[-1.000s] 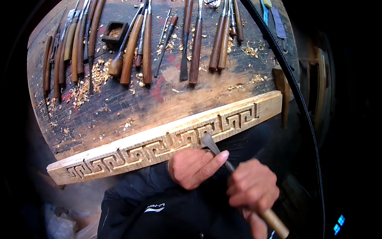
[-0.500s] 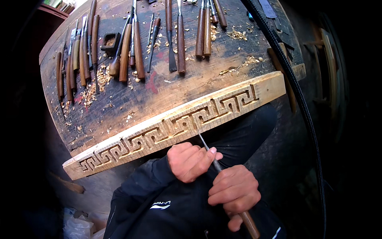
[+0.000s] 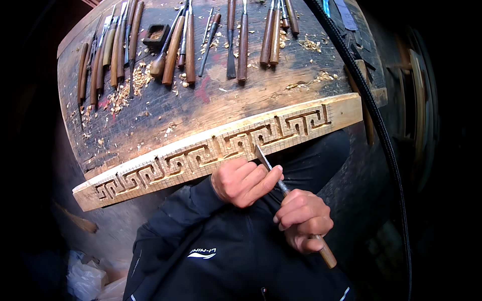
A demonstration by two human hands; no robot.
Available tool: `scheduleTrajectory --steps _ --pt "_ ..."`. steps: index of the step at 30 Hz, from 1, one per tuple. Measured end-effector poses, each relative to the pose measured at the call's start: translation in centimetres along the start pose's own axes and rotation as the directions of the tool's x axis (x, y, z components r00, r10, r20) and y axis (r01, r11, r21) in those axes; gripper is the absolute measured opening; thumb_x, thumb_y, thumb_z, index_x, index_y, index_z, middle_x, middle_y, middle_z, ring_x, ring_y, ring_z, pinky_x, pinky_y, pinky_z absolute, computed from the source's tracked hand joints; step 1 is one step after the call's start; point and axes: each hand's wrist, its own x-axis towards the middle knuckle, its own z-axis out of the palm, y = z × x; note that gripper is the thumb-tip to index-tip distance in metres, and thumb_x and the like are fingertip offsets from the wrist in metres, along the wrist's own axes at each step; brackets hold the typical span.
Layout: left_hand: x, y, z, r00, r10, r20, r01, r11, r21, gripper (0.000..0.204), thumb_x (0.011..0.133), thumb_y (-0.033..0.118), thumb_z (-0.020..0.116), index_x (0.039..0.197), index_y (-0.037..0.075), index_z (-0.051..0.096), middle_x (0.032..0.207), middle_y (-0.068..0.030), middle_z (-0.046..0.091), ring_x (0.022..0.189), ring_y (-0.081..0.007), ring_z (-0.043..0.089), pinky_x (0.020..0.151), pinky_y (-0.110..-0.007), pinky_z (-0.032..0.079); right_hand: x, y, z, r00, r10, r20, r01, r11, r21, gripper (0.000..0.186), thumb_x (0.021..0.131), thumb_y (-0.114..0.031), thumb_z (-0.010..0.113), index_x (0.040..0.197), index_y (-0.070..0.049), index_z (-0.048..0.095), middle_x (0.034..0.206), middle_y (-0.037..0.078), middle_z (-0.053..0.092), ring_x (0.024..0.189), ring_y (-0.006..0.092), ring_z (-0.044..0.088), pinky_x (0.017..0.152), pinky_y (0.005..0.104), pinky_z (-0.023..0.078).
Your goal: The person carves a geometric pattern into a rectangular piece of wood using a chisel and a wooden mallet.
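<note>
A long pale board [image 3: 346, 111] lies aslant along the bench's near edge, carved with a repeating angular key pattern over a pencilled grid. My right hand [image 3: 305, 220] is wrapped round the wooden handle of a chisel [image 3: 264, 159]. Closer to the blade, my left hand [image 3: 246, 181] grips the same chisel, its thumb and fingers pinching the metal shank. The blade's tip is at the carved pattern, right of the board's middle, near its lower edge. My left knuckles are close to the board's near edge; whether they touch it I cannot tell.
Many wooden-handled carving tools [image 3: 173, 50] lie in a row across the far part of the bench [image 3: 196, 108]. Among them stands a small dark square box [image 3: 156, 35]. Wood shavings [image 3: 123, 98] are scattered about. A thick black cable [image 3: 369, 95] hangs down on the right.
The chisel has turned so its flat blade shows wider, and its handle has swung up and right. Both hands have shifted with it. The whole view has also moved slightly.
</note>
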Motion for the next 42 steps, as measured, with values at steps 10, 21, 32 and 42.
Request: scheduleTrajectory --steps 10,21,32,42 --pt "-0.3 -0.1 -0.7 0.993 -0.02 0.112 0.027 0.998 -0.058 0.04 0.091 0.013 0.09 0.126 0.0 0.076 0.083 -0.003 0.07 0.064 -0.0141 0.067 0.054 -0.029 0.047 -0.7 0.1 -1.0 0.999 0.013 0.044 -0.012 0.999 -0.033 0.071 0.123 -0.049 0.053 0.066 -0.008 0.043 0.075 0.018 0.074 0.059 0.0255 0.071 0.053 0.0357 0.056" --pt "0.0 0.1 -0.9 0.982 -0.092 0.164 0.108 0.99 -0.09 0.045 0.087 0.013 0.084 0.129 -0.001 0.077 0.087 -0.0029 0.073 0.07 -0.0157 0.071 0.058 -0.03 0.053 -0.2 0.7 -2.3 0.992 0.029 0.125 -0.036 0.998 0.054 0.06 0.119 -0.031 0.06 0.065 -0.008 0.045 0.082 0.024 0.076 0.07 0.0328 0.075 0.062 0.0417 0.061" --pt "-0.1 0.2 -0.7 0.974 -0.13 0.186 0.152 0.983 -0.107 0.05 0.085 0.012 0.081 0.133 -0.001 0.076 0.094 -0.0031 0.079 0.074 -0.0172 0.076 0.061 -0.031 0.057 0.2 0.9 -3.7 0.98 0.051 0.192 -0.069 0.994 0.086 0.056 0.117 -0.025 0.059 0.065 -0.008 0.045 0.085 0.025 0.077 0.072 0.0356 0.076 0.064 0.0439 0.062" --pt "0.7 -0.1 0.1 0.983 -0.166 0.078 0.174 0.977 -0.121 0.033 0.087 0.012 0.088 0.118 0.001 0.082 0.073 0.0001 0.059 0.059 -0.0133 0.062 0.051 -0.031 0.048 0.6 1.6 -4.3 0.979 0.082 0.186 -0.106 0.986 0.125 0.055 0.117 -0.024 0.058 0.066 -0.007 0.046 0.086 0.025 0.077 0.074 0.0371 0.077 0.068 0.0463 0.063"
